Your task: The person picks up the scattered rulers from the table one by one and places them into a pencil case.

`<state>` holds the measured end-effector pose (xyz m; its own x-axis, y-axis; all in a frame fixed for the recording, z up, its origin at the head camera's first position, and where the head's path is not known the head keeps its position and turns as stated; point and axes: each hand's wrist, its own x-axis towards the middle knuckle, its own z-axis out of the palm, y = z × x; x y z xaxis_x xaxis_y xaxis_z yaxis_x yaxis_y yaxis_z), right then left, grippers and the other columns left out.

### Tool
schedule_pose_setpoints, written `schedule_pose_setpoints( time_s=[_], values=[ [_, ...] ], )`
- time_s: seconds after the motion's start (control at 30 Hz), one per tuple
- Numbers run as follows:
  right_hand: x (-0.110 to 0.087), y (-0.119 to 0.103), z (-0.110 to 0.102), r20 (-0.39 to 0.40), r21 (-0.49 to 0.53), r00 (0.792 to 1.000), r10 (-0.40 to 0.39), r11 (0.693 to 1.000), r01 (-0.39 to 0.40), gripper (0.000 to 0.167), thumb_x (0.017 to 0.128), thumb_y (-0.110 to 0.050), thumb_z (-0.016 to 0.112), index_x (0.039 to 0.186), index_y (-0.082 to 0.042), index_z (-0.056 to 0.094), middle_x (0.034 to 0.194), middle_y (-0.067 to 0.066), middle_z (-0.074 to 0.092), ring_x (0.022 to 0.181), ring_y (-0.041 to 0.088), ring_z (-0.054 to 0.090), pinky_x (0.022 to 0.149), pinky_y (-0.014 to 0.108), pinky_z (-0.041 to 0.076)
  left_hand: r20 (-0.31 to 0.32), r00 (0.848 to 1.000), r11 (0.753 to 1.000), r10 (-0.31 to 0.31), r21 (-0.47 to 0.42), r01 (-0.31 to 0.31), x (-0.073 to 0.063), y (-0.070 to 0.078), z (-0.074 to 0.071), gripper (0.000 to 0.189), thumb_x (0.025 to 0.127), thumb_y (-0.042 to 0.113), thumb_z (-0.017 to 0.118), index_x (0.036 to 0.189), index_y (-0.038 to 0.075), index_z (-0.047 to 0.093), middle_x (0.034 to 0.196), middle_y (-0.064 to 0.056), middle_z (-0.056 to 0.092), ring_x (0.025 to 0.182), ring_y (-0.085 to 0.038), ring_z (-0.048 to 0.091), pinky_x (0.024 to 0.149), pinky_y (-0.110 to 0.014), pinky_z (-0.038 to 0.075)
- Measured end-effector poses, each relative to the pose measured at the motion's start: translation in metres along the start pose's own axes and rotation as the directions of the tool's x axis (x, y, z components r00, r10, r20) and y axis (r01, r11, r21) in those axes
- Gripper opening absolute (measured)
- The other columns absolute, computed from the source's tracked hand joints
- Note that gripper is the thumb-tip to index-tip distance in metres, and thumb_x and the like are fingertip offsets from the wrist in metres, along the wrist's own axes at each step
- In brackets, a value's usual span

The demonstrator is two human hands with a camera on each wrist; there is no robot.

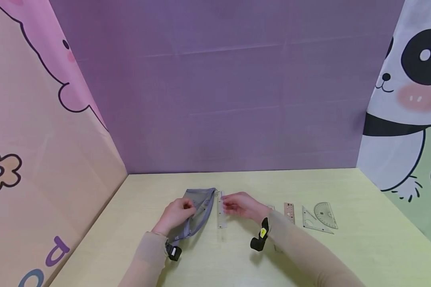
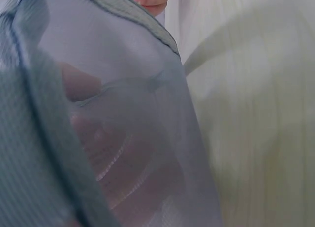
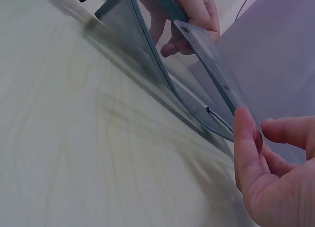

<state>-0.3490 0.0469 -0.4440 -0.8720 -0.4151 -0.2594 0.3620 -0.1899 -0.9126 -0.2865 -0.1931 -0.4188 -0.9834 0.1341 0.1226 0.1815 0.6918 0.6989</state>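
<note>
My left hand (image 1: 176, 214) grips a grey mesh zip pouch (image 1: 200, 195) with blue-grey edging, holding it tilted above the table. Through the mesh in the left wrist view, the fingers (image 2: 133, 173) of that hand show. A clear straight ruler (image 1: 220, 219) is pinched near one end between the thumb and fingers of my right hand (image 1: 241, 204). Seen from the right wrist, the ruler (image 3: 219, 67) slants alongside the pouch's open edge, its far end overlapping the left hand (image 3: 197, 13). A small zip pull hangs at the pouch's far corner.
To the right on the pale wooden table (image 1: 237, 271) lie a pinkish ruler (image 1: 289, 210), a clear set square (image 1: 314, 224) and a clear protractor (image 1: 323, 213). My right forearm partly hides another clear piece (image 1: 271, 207). A purple backdrop (image 1: 237, 99) stands along the table's far edge.
</note>
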Motion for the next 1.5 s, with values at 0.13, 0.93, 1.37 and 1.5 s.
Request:
schedule_pose_setpoints(
  time_s=[0.13,0.93,1.37,1.5],
  values=[
    [0.003,0.002,0.006,-0.010,0.003,1.000,0.008,1.000,-0.008,0.031,0.091,0.006,0.055,0.121,0.016,0.055,0.074,0.008,0.062,0.068,0.013,0.062,0.067,0.026,0.054,-0.002,1.000,1.000,-0.003,-0.010,0.003,0.000,0.000,0.000,0.007,0.085,0.013,0.064,0.079,0.012,0.062,0.072,0.002,0.056,0.062,-0.015,0.047,0.058,-0.031,0.037],
    [0.023,0.008,0.035,-0.022,-0.024,0.999,-0.034,0.999,0.033,0.024,0.091,0.009,0.053,0.113,0.016,0.054,0.069,0.009,0.062,0.061,0.013,0.062,0.059,0.024,0.053,0.000,1.000,1.000,0.016,0.003,-0.016,-0.001,0.003,0.000,0.007,0.084,0.013,0.065,0.078,0.011,0.063,0.072,0.003,0.057,0.064,-0.015,0.048,0.059,-0.031,0.038],
    [0.030,0.011,0.050,-0.029,-0.101,0.999,-0.037,0.994,0.033,0.013,0.088,0.009,0.057,0.101,0.009,0.056,0.069,0.010,0.063,0.059,0.015,0.063,0.060,0.029,0.055,0.015,1.000,1.000,0.024,0.004,-0.024,-0.001,0.005,0.000,0.009,0.086,0.012,0.066,0.077,0.012,0.062,0.071,0.004,0.056,0.063,-0.014,0.048,0.058,-0.030,0.038],
    [0.030,0.013,0.053,-0.027,-0.131,0.999,-0.045,0.990,0.041,0.009,0.087,0.011,0.057,0.095,0.010,0.058,0.067,0.010,0.064,0.057,0.015,0.063,0.058,0.028,0.055,0.014,0.999,0.999,0.038,0.005,-0.038,-0.001,0.004,0.000,0.011,0.085,0.012,0.066,0.075,0.013,0.061,0.070,0.004,0.055,0.062,-0.014,0.047,0.057,-0.030,0.037]
  ],
)
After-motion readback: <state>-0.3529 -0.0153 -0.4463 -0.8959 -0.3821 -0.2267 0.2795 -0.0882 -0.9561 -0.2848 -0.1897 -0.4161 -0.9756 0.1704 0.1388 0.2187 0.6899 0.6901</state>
